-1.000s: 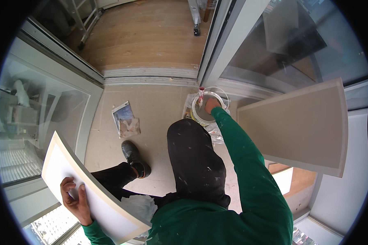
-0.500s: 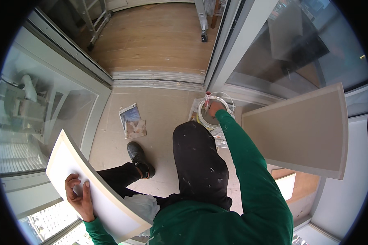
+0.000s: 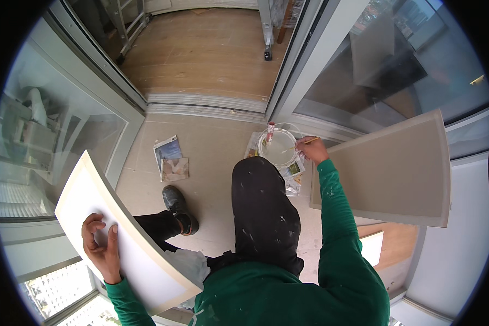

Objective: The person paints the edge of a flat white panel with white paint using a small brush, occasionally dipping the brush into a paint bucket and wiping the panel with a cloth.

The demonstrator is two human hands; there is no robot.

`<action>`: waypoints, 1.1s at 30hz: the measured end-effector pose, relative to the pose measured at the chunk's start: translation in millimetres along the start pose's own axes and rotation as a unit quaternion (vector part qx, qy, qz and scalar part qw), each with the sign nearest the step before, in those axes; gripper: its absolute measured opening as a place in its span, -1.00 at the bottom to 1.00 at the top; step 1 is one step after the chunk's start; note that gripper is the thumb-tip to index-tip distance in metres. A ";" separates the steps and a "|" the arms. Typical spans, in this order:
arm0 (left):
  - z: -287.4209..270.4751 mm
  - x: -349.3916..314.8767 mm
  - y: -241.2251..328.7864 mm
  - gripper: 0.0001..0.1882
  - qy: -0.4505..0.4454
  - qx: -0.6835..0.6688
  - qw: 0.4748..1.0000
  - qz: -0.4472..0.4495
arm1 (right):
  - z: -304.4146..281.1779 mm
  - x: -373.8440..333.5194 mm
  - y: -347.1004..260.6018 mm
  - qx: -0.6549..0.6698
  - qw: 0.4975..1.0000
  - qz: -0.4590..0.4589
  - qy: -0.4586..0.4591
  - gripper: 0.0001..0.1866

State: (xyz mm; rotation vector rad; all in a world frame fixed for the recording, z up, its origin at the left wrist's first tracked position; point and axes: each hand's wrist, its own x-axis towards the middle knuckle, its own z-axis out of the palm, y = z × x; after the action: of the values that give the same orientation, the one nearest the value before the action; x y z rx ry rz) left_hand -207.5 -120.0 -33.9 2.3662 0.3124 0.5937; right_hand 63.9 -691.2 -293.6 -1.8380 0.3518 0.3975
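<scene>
My right hand [image 3: 313,150] pinches a thin paintbrush [image 3: 304,142] with a yellow handle; its tip points over the right rim of a round white bucket [image 3: 262,146]. Greyish paint-like stuff [image 3: 280,149] fills the bucket, and a red-handled tool [image 3: 270,129] stands at its far left side. A white panel [image 3: 133,261] with cream borders slants beside my left leg. Against its white face rests my left hand [image 3: 102,247], fingers bent and thumb apart, with no edge in its grip.
Another framed panel [image 3: 386,168], greyish, stands at the right against the glass door. Printed sheets [image 3: 174,168] lie on the tiles, and more paper [image 3: 295,167] sits under the bucket. Beyond the sliding-door track [image 3: 206,108], ladder legs [image 3: 268,43] stand on a wooden floor.
My right hand has come out of the bucket and moved right, and the thin paintbrush now shows in it. My left hand still rests on the white panel.
</scene>
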 end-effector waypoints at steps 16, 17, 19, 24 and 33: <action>-1.1 1.4 2.4 -0.69 0.036 0.014 0.998 0.041 | 9.0 -44.4 41.3 -0.146 0.967 -0.185 0.095 -0.84; 0.4 4.0 5.3 -0.68 0.040 0.029 0.997 0.052 | 11.0 -43.9 43.3 -0.143 0.967 -0.196 0.079 -0.84; 9.0 12.0 9.3 -0.69 0.029 0.014 0.996 0.082 | -5.1 -42.1 68.1 -0.166 0.954 -0.240 0.071 -0.86; 11.5 21.6 19.4 -0.71 0.016 -0.001 0.993 0.120 | -15.3 -69.8 56.6 -0.167 0.965 -0.196 0.052 -0.87; 10.4 20.5 18.8 -0.69 0.007 0.002 0.994 0.105 | -38.4 -131.9 -126.6 0.302 0.908 -0.285 0.047 -0.77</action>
State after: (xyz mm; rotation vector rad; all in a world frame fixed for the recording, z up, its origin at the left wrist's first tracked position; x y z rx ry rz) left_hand -183.4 -132.3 -21.6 2.4179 0.0709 0.7066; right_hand 3.8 -685.9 -116.7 -1.2647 -0.0194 -0.1977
